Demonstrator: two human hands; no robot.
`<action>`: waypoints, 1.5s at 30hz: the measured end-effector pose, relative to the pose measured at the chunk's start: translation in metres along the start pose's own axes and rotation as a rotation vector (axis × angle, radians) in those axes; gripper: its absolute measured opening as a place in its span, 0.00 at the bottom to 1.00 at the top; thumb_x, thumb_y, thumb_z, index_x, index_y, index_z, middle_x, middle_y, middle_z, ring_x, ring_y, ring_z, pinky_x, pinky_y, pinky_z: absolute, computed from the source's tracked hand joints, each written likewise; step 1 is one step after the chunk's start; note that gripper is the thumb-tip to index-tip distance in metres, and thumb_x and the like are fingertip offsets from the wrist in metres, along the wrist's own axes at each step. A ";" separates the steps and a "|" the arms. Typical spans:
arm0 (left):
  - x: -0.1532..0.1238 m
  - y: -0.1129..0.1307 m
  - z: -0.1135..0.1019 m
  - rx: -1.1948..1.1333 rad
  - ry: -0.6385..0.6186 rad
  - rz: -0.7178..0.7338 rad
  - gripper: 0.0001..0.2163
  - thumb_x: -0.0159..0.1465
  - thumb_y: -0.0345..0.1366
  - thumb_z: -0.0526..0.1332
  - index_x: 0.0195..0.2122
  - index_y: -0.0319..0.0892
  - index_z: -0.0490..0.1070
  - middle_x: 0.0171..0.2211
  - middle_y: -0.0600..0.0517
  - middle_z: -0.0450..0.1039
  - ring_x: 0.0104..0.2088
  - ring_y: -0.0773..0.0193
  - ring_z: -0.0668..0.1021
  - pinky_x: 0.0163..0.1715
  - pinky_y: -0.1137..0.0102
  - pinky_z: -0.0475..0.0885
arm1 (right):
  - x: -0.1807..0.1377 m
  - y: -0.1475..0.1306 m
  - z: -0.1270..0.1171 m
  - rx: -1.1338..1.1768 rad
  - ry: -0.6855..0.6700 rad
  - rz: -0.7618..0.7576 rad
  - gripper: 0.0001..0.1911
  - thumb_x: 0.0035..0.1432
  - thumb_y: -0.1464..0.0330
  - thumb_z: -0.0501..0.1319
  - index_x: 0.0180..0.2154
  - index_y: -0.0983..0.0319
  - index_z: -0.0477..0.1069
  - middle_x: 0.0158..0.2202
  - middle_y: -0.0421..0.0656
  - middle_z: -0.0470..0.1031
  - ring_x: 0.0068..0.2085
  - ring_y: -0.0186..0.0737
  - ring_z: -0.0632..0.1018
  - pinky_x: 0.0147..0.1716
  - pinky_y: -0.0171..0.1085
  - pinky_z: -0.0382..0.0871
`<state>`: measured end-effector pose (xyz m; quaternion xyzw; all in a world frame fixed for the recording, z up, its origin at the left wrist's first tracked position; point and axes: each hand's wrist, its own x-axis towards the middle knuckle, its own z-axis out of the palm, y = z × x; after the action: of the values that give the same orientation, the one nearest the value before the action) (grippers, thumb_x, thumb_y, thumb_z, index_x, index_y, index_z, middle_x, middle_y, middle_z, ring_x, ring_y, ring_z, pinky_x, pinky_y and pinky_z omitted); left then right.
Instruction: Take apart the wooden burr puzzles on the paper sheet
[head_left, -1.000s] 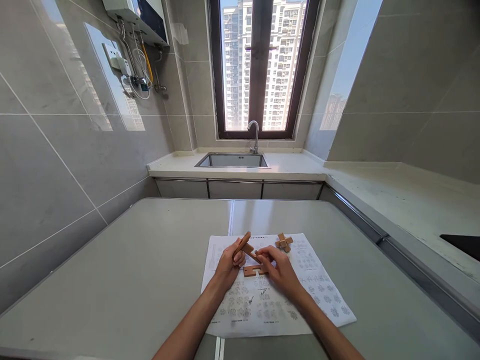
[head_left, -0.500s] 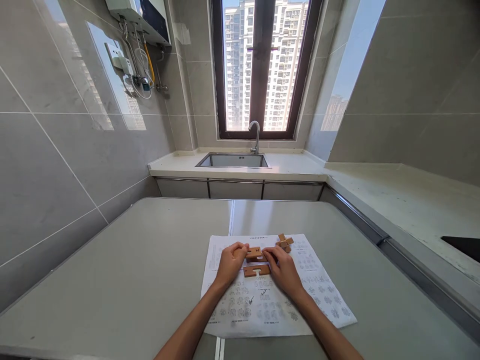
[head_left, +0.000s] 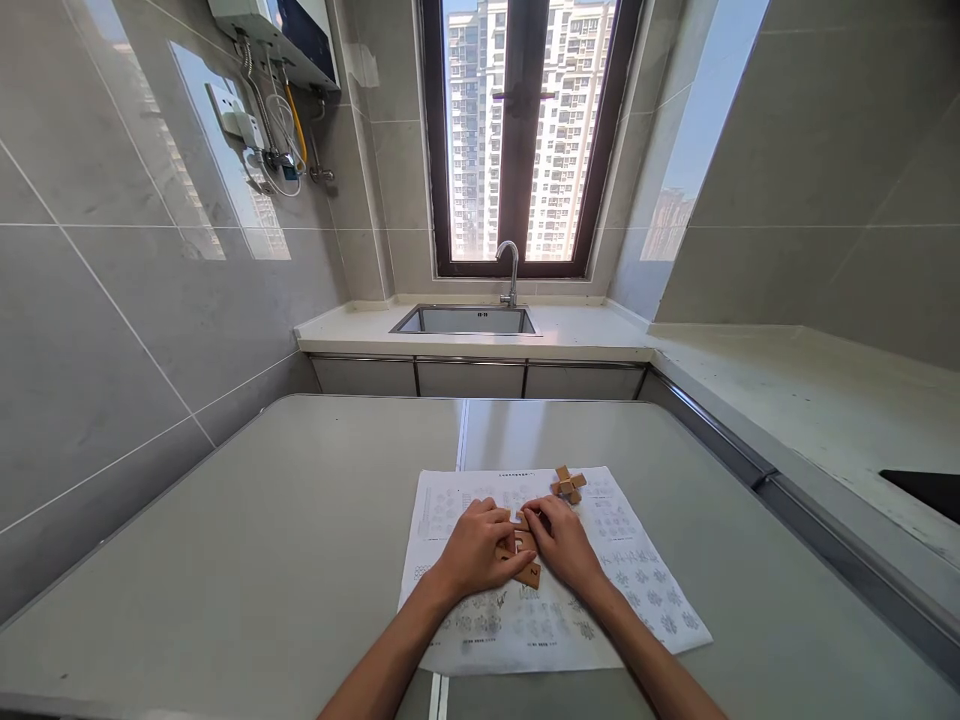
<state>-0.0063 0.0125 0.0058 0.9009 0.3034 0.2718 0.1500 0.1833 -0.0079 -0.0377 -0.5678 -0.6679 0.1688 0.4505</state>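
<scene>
Several flat wooden puzzle pieces lie bunched between my hands on a printed paper sheet (head_left: 555,640). My left hand (head_left: 476,550) is curled over them, its fingers at the far piece and its thumb reaching across toward the near ones. Below that thumb a notched wooden piece (head_left: 531,577) with a dark mark sits at a slant. My right hand (head_left: 561,535) has its thumb and fingers closed at the right end of the far wooden piece (head_left: 521,519). Just beyond the right hand is an interlocked wooden burr puzzle (head_left: 568,485). My fingers hide much of the pieces.
The paper lies on a pale table (head_left: 262,560) with a seam down its middle. Past the far edge is a counter with a sink (head_left: 465,320) and a faucet (head_left: 511,270) under a window. Another counter (head_left: 825,400) runs along the right.
My left hand has come down and right over the nearer pieces, and its thumb now stretches across them. The near notched piece has turned and shifted. My right hand has barely moved.
</scene>
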 end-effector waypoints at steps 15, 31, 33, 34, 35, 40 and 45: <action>-0.002 0.006 -0.005 -0.094 -0.067 0.055 0.36 0.46 0.49 0.79 0.55 0.48 0.70 0.54 0.46 0.72 0.56 0.47 0.71 0.60 0.55 0.64 | -0.002 0.001 0.002 0.056 0.039 0.001 0.11 0.68 0.68 0.54 0.41 0.58 0.75 0.41 0.48 0.79 0.44 0.51 0.79 0.45 0.47 0.73; -0.004 -0.041 0.010 0.313 0.278 -0.397 0.22 0.65 0.44 0.66 0.58 0.45 0.68 0.57 0.42 0.71 0.58 0.44 0.69 0.62 0.46 0.57 | -0.002 0.010 0.007 0.046 0.087 0.052 0.11 0.64 0.67 0.55 0.44 0.59 0.74 0.43 0.48 0.78 0.41 0.48 0.79 0.42 0.45 0.75; -0.005 -0.048 0.011 0.379 0.307 -0.443 0.21 0.66 0.45 0.64 0.59 0.45 0.68 0.58 0.41 0.71 0.59 0.43 0.68 0.63 0.45 0.54 | -0.002 0.009 0.006 0.049 0.086 0.050 0.11 0.64 0.66 0.55 0.44 0.59 0.74 0.43 0.48 0.78 0.40 0.48 0.79 0.41 0.45 0.75; -0.005 -0.052 0.010 0.400 0.317 -0.464 0.21 0.67 0.46 0.63 0.59 0.45 0.68 0.57 0.40 0.71 0.59 0.42 0.68 0.63 0.44 0.53 | -0.001 0.008 0.006 0.049 0.086 0.050 0.11 0.64 0.66 0.56 0.43 0.59 0.74 0.42 0.48 0.78 0.40 0.48 0.79 0.41 0.45 0.75; -0.006 -0.055 0.009 0.413 0.325 -0.483 0.21 0.67 0.46 0.63 0.59 0.45 0.67 0.57 0.41 0.71 0.59 0.42 0.68 0.63 0.44 0.53 | -0.001 0.007 0.005 0.047 0.085 0.050 0.10 0.64 0.66 0.56 0.43 0.59 0.74 0.42 0.48 0.78 0.40 0.48 0.78 0.41 0.45 0.75; -0.007 -0.065 -0.001 0.448 0.342 -0.583 0.21 0.68 0.45 0.61 0.59 0.42 0.67 0.57 0.38 0.72 0.58 0.40 0.69 0.63 0.42 0.53 | -0.001 0.005 0.004 0.028 0.069 0.057 0.10 0.64 0.67 0.55 0.42 0.59 0.74 0.41 0.48 0.78 0.38 0.47 0.78 0.39 0.45 0.74; -0.005 -0.063 -0.007 0.452 0.379 -0.556 0.20 0.69 0.40 0.59 0.59 0.39 0.66 0.60 0.34 0.67 0.63 0.38 0.65 0.64 0.40 0.53 | -0.001 0.004 0.003 0.044 0.067 0.043 0.10 0.64 0.67 0.55 0.41 0.58 0.74 0.41 0.48 0.79 0.38 0.48 0.78 0.37 0.44 0.75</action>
<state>-0.0430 0.0583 -0.0183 0.7285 0.6100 0.3087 -0.0426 0.1830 -0.0069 -0.0423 -0.5772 -0.6363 0.1740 0.4814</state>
